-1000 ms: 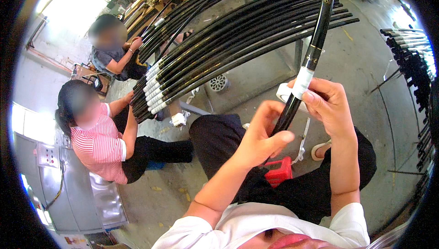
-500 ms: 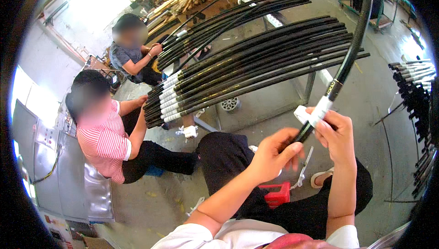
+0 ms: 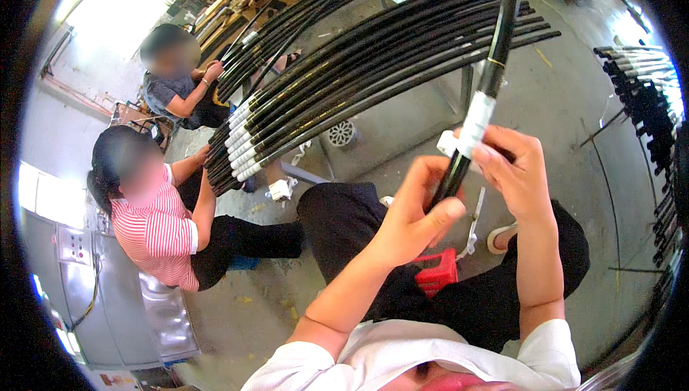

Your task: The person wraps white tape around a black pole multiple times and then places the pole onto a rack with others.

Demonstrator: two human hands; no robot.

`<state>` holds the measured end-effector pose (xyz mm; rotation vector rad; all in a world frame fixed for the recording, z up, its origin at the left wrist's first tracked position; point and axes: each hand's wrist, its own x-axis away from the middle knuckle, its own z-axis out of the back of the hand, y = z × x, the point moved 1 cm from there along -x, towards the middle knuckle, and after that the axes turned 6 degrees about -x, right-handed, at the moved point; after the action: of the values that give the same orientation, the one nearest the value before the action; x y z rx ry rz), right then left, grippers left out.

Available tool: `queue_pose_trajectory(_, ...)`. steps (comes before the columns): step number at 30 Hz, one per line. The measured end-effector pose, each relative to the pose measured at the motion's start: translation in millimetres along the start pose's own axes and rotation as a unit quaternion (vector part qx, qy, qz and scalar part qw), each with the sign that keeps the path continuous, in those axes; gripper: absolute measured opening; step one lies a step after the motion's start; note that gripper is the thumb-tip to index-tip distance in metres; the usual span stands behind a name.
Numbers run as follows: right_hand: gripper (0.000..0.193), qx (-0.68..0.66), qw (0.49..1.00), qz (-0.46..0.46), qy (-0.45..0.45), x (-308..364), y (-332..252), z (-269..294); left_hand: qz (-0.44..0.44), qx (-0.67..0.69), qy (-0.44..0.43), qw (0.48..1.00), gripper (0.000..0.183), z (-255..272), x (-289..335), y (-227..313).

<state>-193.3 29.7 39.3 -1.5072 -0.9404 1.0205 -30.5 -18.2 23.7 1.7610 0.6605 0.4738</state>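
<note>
A long black rod (image 3: 497, 61) slants up from my hands past the top of the picture. Around its lower end, my left hand (image 3: 410, 219) is closed, the thumb lying along the near side. My right hand (image 3: 518, 172) pinches the rod a little higher, at a band of white wrapping (image 3: 476, 124). Against the left side of that band is a small white roll (image 3: 448, 142), which looks like tape. Whether my right fingers also touch the roll behind the rod is hidden.
Several black rods with white-wrapped ends (image 3: 244, 132) lie on a metal stand to the left. Two co-workers (image 3: 154, 226) sit there, hands on rods. A red stool (image 3: 436, 270) stands below me. More rods (image 3: 639, 96) are stacked at the right. White strips lie on the floor.
The view has shifted, and my hands and the rod now appear further left. My left fingers, blurred before, are now sharper around the rod's lower end. The roll stays beside the white band.
</note>
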Motion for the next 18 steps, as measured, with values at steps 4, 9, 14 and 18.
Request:
queue_pose_trajectory(4,0.024,0.016,0.999,-0.022,0.023,-1.4,3.4,0.3,-0.11,-0.321,0.129,0.932,0.023,-1.1,-5.4,-11.0)
queue_pose_trajectory(9,0.023,-0.025,0.999,0.015,-0.02,-0.5,-2.0,3.1,0.041,-0.011,-0.079,0.996,0.041,3.9,-5.2,-1.6)
queue_pose_trajectory(14,0.024,0.041,0.998,0.056,0.003,-0.8,5.7,1.6,-0.105,-0.282,0.11,0.947,0.016,-2.4,-4.6,-13.7)
queue_pose_trajectory(18,0.025,-0.04,0.997,-0.047,-0.04,1.0,-5.4,4.5,0.103,0.116,-0.099,0.983,0.021,6.4,-3.4,4.7)
